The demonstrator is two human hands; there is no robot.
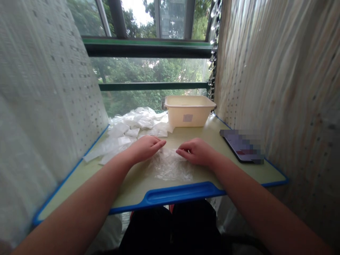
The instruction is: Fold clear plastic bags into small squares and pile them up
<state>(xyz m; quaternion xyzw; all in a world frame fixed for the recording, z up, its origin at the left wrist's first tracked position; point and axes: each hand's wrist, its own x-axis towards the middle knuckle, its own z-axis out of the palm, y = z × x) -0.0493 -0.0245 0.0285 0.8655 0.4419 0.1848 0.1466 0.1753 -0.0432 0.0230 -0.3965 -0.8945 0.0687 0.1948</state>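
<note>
A crumpled sheet of clear plastic film [172, 167] lies on the table in front of me, between my hands. At its upper left edge is my left hand [149, 147], palm down, with the fingers stretched out and the thumb reaching toward the film. My right hand [196, 151] is at the film's upper right edge, its fingers curled and the thumb drawn in against them on the plastic. Beyond my left hand spreads a heap of thin white translucent plastic bags or sheets [140, 120].
A cream plastic tub [175, 115] with a small label stands at the back, touching the heap. On the right lies a phone [239, 145], its screen partly blurred out. The table has a blue rim [183, 193] with a shallow groove in front. Curtains hang closely on both sides.
</note>
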